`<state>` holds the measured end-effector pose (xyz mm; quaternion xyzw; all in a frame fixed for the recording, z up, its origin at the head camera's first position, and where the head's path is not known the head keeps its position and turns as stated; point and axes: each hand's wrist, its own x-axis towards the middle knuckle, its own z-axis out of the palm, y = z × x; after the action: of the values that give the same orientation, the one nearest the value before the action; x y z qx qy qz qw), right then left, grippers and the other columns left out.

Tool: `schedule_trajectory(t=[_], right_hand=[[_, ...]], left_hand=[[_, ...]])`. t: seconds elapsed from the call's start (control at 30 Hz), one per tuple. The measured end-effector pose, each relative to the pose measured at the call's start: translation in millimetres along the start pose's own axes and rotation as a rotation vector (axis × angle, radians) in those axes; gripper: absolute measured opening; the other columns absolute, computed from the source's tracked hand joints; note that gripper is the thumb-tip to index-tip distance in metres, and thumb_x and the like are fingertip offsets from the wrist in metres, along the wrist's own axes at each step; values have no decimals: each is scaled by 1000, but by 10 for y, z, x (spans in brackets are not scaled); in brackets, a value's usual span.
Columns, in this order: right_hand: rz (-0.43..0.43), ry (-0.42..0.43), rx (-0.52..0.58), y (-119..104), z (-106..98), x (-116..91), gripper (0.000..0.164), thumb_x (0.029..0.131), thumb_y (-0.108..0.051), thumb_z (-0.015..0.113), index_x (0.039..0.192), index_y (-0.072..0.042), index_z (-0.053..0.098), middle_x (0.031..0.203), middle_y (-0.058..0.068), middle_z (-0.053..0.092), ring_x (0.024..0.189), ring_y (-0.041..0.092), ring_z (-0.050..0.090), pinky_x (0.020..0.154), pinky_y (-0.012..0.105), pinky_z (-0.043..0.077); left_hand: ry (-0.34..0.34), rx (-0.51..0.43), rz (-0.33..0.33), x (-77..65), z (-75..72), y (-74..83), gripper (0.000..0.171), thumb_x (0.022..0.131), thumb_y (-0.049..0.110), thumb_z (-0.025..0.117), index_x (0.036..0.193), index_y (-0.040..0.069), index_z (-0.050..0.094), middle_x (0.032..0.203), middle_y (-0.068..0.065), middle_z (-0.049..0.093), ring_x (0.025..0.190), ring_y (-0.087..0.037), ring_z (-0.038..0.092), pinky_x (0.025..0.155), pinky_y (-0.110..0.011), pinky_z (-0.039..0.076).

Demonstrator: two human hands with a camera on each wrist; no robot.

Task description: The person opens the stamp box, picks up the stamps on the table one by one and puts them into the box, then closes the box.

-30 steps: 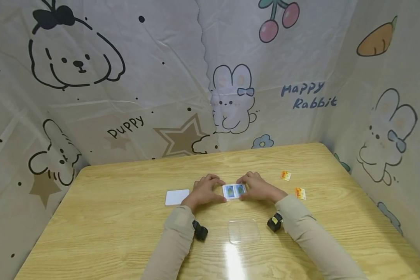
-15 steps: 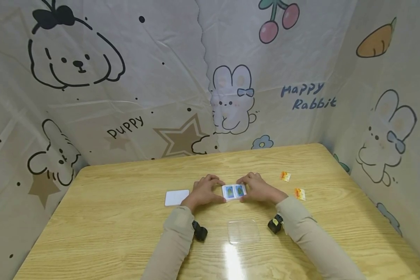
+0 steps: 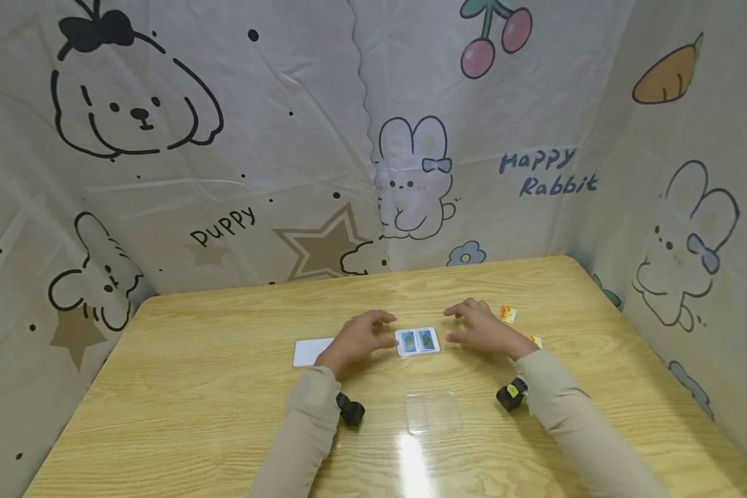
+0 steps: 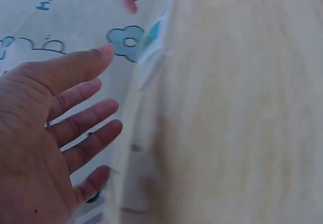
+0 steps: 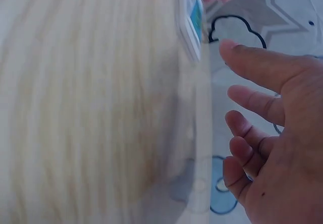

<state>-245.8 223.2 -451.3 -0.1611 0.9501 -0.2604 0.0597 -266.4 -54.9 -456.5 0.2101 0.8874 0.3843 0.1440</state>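
Observation:
A small white rectangular case or card stack [image 3: 418,342] lies flat at the middle of the table. Two blue-and-green pictures show side by side on its top. To its left hovers my left hand [image 3: 357,339], fingers spread and fingertips just short of the edge. My right hand [image 3: 482,328] is off to the right with a wider gap, its fingers loosely bent and holding nothing. Both wrist views show the case's thin edge [image 4: 151,42] beyond the thumb. Partly behind my left hand is a plain white rectangle [image 3: 310,352].
A clear plastic lid or shallow tray [image 3: 433,413] lies nearer to me. Two small orange-and-white cards are on the right: one [image 3: 507,314] beside my right hand, the other [image 3: 537,341] mostly hidden by my right wrist. Patterned cloth [image 3: 324,173] walls the wooden table [image 3: 193,387].
Both hands have let go of the white case's ends. My right hand has moved right and slightly away, partly covering an orange card; my left has shifted slightly left. The case stays in place.

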Motion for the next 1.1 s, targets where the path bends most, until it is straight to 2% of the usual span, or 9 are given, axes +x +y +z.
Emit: schedule_trajectory(t=[0.07, 0.2, 0.4, 0.67, 0.87, 1.1], right_hand=[[15, 7, 26, 40, -56, -28, 49, 89, -26, 69, 130, -3, 56, 122, 21, 53, 110, 34, 44, 89, 48, 42], [35, 19, 72, 123, -190, -85, 47, 92, -23, 66, 131, -1, 55, 123, 24, 50, 112, 37, 42, 89, 51, 42], [56, 46, 76, 284, -330, -148, 47, 93, -24, 64, 132, 0, 54, 124, 27, 50, 110, 37, 42, 87, 52, 42], [70, 69, 63, 407, -434, -217, 54, 92, -24, 66, 134, 4, 50, 123, 31, 50, 112, 44, 42, 88, 56, 41], [87, 63, 41, 466, -448, -245, 58, 91, -27, 67, 136, 5, 48, 123, 31, 50, 112, 45, 42, 88, 56, 42], [120, 65, 15, 517, -452, -262, 61, 90, -26, 69, 136, 7, 46, 121, 32, 49, 110, 46, 42, 87, 57, 42]], left_hand=[[19, -67, 5, -35, -61, 10, 46, 89, 27, 71, 131, 13, 59, 132, -8, 59, 126, -29, 51, 104, -49, 42], [29, -107, 24, -133, -252, 0, 47, 90, 26, 70, 132, 12, 57, 131, -8, 59, 122, -28, 52, 101, -49, 43], [-33, -60, 34, -360, -576, -187, 58, 89, 28, 70, 141, 14, 49, 141, -10, 51, 130, -30, 45, 105, -54, 39], [-4, -4, 0, -672, -861, -455, 76, 83, 36, 76, 147, 16, 41, 154, -12, 33, 143, -38, 27, 110, -62, 29], [24, 50, -20, -797, -954, -647, 81, 80, 37, 79, 147, 14, 40, 155, -16, 30, 144, -43, 20, 109, -66, 25], [47, 63, -46, -878, -951, -846, 81, 79, 37, 79, 146, 12, 42, 153, -19, 33, 143, -46, 20, 108, -68, 24]])
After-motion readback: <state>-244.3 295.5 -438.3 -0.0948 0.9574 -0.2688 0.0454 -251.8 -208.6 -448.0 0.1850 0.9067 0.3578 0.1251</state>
